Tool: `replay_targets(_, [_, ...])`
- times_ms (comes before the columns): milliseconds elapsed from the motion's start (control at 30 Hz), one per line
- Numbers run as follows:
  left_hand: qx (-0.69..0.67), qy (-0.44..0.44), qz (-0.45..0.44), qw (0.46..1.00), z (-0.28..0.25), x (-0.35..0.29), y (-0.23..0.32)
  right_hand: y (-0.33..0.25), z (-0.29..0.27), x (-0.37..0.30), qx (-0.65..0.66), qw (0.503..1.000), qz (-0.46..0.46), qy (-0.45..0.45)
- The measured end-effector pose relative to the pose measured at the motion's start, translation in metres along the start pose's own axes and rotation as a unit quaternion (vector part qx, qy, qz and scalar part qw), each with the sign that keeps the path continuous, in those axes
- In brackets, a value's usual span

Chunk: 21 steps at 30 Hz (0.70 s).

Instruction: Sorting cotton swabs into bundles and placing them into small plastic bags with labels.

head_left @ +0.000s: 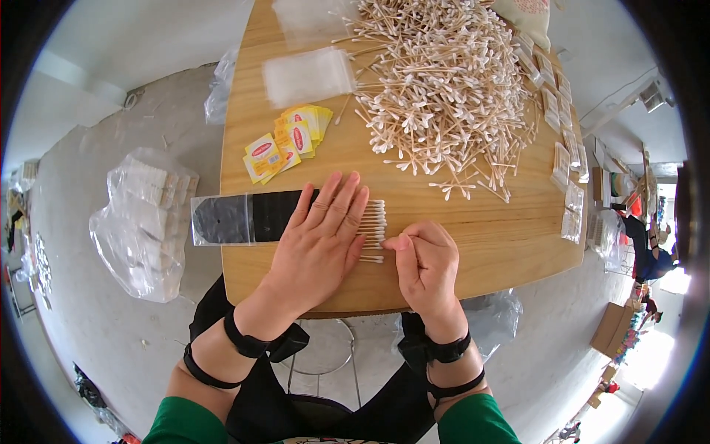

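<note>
My left hand (pixel 323 231) lies flat, fingers stretched out and side by side, over a row of wooden cotton swabs (pixel 376 222). Their white tips stick out past its fingers to the right. Under that hand and to its left runs a black strip (pixel 277 215), its left part in a clear plastic sleeve (pixel 222 220); the palm hides where strip and swabs meet. My right hand (pixel 427 265) is curled closed just right of the row, a bent finger and the thumb close to the swab tips. Nothing shows sticking out of it.
A large heap of loose cotton swabs (pixel 451 89) covers the far middle of the wooden table (pixel 510 229). Yellow cards (pixel 285 148) and clear bags (pixel 309 77) lie at left. Packed swab bags (pixel 560 164) line the right edge. A big filled plastic bag (pixel 144 222) is on the floor.
</note>
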State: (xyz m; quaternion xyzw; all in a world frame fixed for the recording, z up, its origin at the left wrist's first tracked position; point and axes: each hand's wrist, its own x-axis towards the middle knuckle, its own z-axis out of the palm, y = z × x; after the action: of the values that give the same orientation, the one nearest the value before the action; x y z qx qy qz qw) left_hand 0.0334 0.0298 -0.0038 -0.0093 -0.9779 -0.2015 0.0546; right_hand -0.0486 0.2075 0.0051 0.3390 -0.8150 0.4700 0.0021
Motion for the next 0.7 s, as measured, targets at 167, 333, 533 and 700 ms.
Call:
replay_targets(167, [-0.006,0.005,0.001,1.0,0.0007,0.0002,-0.0002,-0.0007,-0.0019,-0.0003,0.017,1.0,0.005,-0.006])
replay_targets(333, [-0.001,0.001,0.0,1.0,0.0006,0.0002,0.0007,-0.0023,0.0011,0.0007,0.01,1.0,0.023,0.013])
replay_targets(533, [0.002,-0.002,0.002,1.0,0.0,0.0001,0.0004,0.0015,0.001,0.0008,-0.015,1.0,-0.007,0.001])
replay_targets(700, [0.005,-0.008,0.003,1.0,-0.0004,0.0002,0.0006,-0.0014,0.0026,0.0018,0.003,0.999,0.028,0.021])
